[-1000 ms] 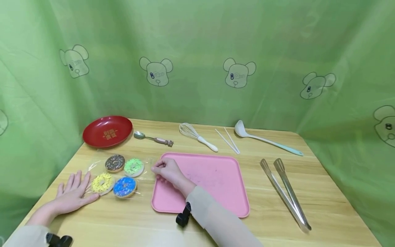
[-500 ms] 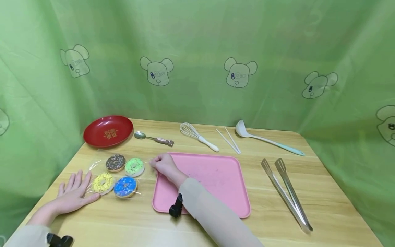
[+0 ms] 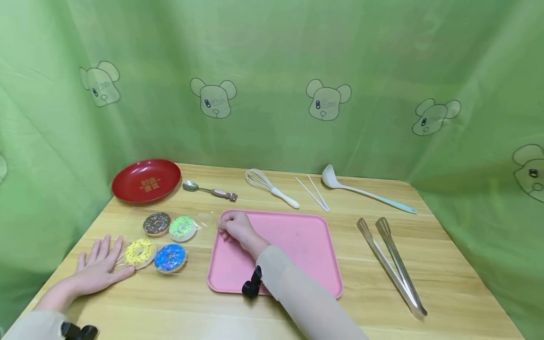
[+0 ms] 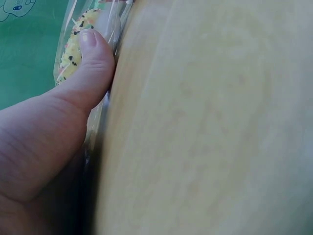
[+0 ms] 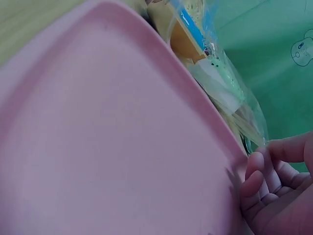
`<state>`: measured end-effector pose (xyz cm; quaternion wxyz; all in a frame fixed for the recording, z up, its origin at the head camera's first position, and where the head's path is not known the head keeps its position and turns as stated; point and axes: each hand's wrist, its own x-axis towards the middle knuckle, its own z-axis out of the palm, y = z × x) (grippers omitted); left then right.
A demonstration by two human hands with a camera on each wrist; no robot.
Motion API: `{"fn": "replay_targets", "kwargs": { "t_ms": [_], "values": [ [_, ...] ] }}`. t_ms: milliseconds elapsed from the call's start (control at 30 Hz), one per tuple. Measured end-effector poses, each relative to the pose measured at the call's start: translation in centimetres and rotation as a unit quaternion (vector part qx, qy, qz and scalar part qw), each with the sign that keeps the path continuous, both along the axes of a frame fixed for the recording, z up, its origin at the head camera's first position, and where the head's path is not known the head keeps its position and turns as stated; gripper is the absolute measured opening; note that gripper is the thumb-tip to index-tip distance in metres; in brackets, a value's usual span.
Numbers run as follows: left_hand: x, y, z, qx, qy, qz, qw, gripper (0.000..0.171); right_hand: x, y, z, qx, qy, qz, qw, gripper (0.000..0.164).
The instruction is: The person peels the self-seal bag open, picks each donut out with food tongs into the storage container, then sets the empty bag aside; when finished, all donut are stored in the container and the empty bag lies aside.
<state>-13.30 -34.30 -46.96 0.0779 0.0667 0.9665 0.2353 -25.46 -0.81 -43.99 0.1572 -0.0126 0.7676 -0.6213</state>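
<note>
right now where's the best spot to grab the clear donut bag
Likely the loose right-hand edge of the clear donut bag, coming from the pink tray side. The film there lies flat and free of donuts, beside the right hand, while the left hand pins the opposite end at the yellow donut.

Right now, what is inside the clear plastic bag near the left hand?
Inside the clear plastic bag lie four doughnuts: chocolate, green, yellow and blue. The left hand rests flat on its edge; anything under the doughnuts is hidden.
</note>
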Motion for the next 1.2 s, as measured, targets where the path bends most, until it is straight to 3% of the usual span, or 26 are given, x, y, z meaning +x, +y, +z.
{"fn": "replay_targets", "kwargs": {
  "t_ms": [300,500,733,1000,1200],
  "values": [
    [0.3,0.2,0.6,0.0,-0.003,0.002,1.0,0.096,-0.5,1.9,-0.4,-0.03,-0.026,-0.007,0.999,0.01],
    [0.3,0.3,0.8,-0.007,-0.002,0.004,1.0,0.095,-0.5,4.0,0.7,-0.046,-0.028,-0.013,0.998,0.017],
    [0.2,0.5,1.2,0.036,0.007,0.016,0.9992,0.091,0.9,8.1,2.3,-0.057,-0.02,-0.009,0.998,0.018],
    [-0.8,2.0,3.2,0.085,0.054,-0.001,0.995,0.087,3.1,13.6,3.0,-0.073,-0.003,-0.014,0.997,0.023],
    [-1.5,3.7,4.4,0.083,0.057,0.018,0.9948,0.082,4.7,17.9,3.8,-0.058,0.026,-0.024,0.998,0.025]
  ]
}}
